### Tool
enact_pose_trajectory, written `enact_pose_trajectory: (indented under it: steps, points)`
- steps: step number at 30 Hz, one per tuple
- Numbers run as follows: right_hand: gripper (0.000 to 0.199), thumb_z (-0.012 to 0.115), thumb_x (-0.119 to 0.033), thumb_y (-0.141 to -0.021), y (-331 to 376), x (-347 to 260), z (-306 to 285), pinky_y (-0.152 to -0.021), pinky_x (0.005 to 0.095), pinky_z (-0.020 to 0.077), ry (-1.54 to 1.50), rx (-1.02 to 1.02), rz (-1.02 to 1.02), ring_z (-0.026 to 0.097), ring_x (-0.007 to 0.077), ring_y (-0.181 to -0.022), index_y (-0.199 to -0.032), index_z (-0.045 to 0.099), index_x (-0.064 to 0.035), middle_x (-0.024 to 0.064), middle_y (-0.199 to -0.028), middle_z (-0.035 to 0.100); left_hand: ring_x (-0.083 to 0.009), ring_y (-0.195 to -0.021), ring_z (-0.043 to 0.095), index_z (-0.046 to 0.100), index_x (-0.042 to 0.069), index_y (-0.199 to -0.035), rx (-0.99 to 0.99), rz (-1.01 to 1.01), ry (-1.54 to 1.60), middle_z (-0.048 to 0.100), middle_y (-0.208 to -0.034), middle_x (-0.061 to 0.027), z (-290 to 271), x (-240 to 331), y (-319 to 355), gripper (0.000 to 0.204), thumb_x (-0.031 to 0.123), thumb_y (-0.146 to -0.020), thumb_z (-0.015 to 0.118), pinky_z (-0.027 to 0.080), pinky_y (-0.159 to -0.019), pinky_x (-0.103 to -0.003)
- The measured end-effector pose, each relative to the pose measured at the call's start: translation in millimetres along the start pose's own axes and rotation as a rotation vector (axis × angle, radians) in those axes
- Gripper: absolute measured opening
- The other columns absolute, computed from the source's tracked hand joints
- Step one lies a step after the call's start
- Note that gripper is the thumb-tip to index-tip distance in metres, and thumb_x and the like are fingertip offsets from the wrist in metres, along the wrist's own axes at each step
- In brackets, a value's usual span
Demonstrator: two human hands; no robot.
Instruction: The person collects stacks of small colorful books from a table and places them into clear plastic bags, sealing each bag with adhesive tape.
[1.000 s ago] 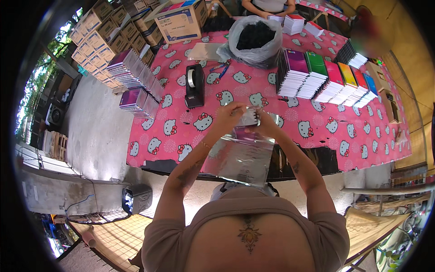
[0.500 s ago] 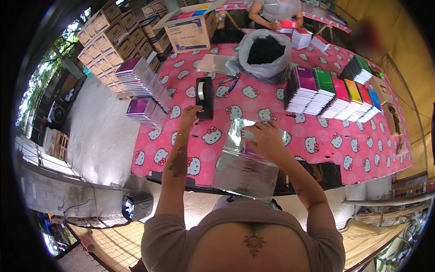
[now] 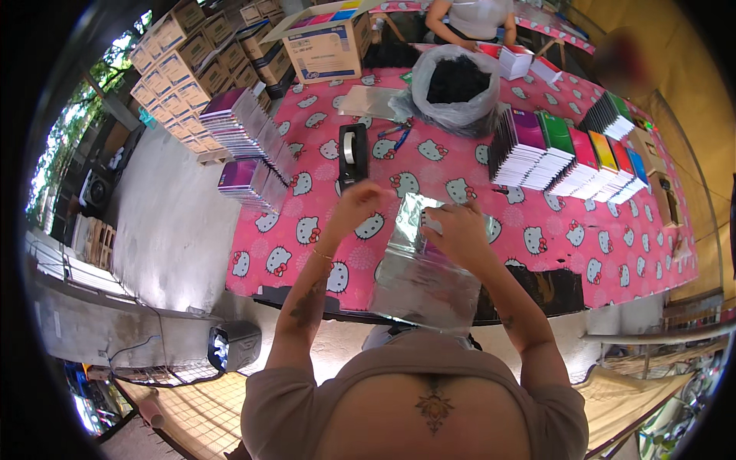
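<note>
A clear plastic sleeve (image 3: 429, 295) lies at the front edge of the table, around a spiral notebook with a purple cover that my right hand mostly hides. My right hand (image 3: 458, 234) grips the sleeve and notebook near their far end, fingers curled over them. To its left, my left hand (image 3: 362, 207) is in the air between the sleeve and a black tape dispenser (image 3: 353, 157). Its fingertips are pinched together, blurred by motion; they seem to hold a short piece of clear tape, barely visible. The dispenser stands apart from the hand, with a pale roll inside.
Stacked notebooks (image 3: 529, 157) in several colours stand at the right, sleeved purple notebooks (image 3: 245, 130) at the left. Scissors (image 3: 399, 136), flat clear sleeves (image 3: 372, 102) and a bag of black material (image 3: 452, 123) lie beyond. A carton (image 3: 326, 57) and a co-worker (image 3: 475, 19) are at the back.
My left hand has left the near end of the tape dispenser and moved right, toward the sleeve. My right hand stays on the sleeve and notebook. The co-worker's hands have shifted.
</note>
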State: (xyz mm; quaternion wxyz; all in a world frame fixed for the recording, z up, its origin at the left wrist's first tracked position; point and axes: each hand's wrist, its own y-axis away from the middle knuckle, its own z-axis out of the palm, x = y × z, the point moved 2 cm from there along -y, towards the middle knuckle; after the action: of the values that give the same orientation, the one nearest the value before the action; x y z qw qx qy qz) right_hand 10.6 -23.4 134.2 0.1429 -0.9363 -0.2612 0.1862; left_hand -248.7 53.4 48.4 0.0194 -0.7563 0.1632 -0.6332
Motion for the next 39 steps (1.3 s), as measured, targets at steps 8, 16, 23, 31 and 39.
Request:
enact_pose_trajectory:
  steps: [8,16,23,31,39]
  points:
    - [0.037,0.074,-0.040,-0.080,-10.0,3.8,-12.3,-0.096,0.0504,0.0375,-0.030,-0.160,-0.054,0.066,0.0249,-0.098,-0.110,0.072,-0.0178,0.0067,-0.100,0.072,-0.0215,-0.103,0.055,0.076,0.012,-0.104,-0.334,0.288,-0.153,0.056,-0.104,-0.0055,52.1,68.0,-13.4,0.026,0.000,-0.081,0.076,0.045,-0.089,-0.033]
    - [0.060,0.088,-0.030,-0.067,40.5,91.5,8.7,-0.110,0.0544,0.0283,-0.750,-0.033,0.312,0.046,0.0308,-0.132,-0.120,0.065,-0.0168,0.0083,-0.137,0.053,-0.0290,-0.129,0.045,0.078,0.019,-0.095,-0.233,0.533,-0.467,0.052,-0.136,-0.0104,66.0,77.3,-21.2,0.022,0.005,-0.078,0.078,0.035,-0.104,-0.047]
    - [0.057,0.085,-0.026,-0.073,49.2,92.9,61.2,-0.116,0.0525,0.0228,-0.399,-0.066,-0.192,0.032,0.0340,-0.145,-0.126,0.066,-0.0190,0.0070,-0.145,0.050,-0.0384,-0.135,0.037,0.078,0.023,-0.097,-0.260,0.674,-0.680,0.046,-0.144,-0.0111,106.5,56.5,-31.9,0.021,0.017,-0.077,0.077,0.031,-0.108,-0.057]
    - [0.052,0.077,-0.025,-0.084,48.5,100.1,69.8,-0.115,0.0472,0.0290,-0.686,-0.064,-0.143,0.028,0.0330,-0.147,-0.133,0.063,-0.0178,0.0133,-0.150,0.042,-0.0447,-0.134,0.038,0.038,0.010,-0.148,0.110,0.269,-0.674,0.036,-0.146,-0.0290,133.2,29.9,-28.6,0.075,0.027,-0.086,0.075,0.031,-0.109,-0.059]
    - [0.041,0.073,-0.014,-0.091,-2.4,126.2,87.3,-0.100,0.0357,0.0456,-1.096,-0.355,0.343,0.057,0.0168,-0.115,-0.129,0.060,-0.0056,0.0060,-0.121,0.057,-0.0170,-0.108,0.063,0.058,0.001,-0.134,-0.278,-0.269,0.085,0.069,-0.112,-0.0141,102.5,-0.3,-9.8,0.049,0.031,-0.095,0.068,0.050,-0.090,-0.028]
